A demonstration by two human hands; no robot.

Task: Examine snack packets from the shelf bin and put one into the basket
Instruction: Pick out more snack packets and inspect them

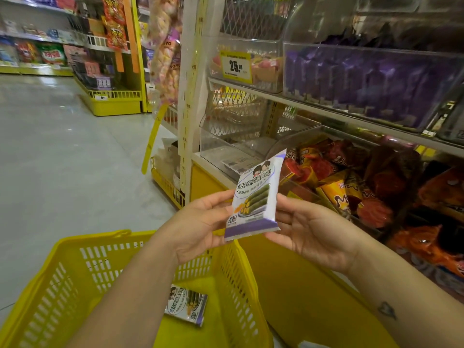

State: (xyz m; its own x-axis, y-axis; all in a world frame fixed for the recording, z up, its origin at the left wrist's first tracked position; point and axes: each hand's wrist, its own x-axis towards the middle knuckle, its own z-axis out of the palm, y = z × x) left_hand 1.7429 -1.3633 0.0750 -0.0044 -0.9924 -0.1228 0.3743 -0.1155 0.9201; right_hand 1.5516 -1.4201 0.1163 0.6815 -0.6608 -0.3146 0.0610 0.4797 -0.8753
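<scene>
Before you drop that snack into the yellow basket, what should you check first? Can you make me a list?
1. Grip: left hand and right hand both hold the held packet by its sides: ok.
2. Aim: the held packet appears to hang over the far right corner of the yellow basket, not its middle: not ok.
3. Room: only one other packet lies on the basket floor: ok.
4. Wrapper: the front looks whole, but the back is hidden: cannot tell.
5. Same snack as the other packet: the design looks alike: ok.
6. Price: the price tag showing 25 is on a higher bin: cannot tell.
</scene>
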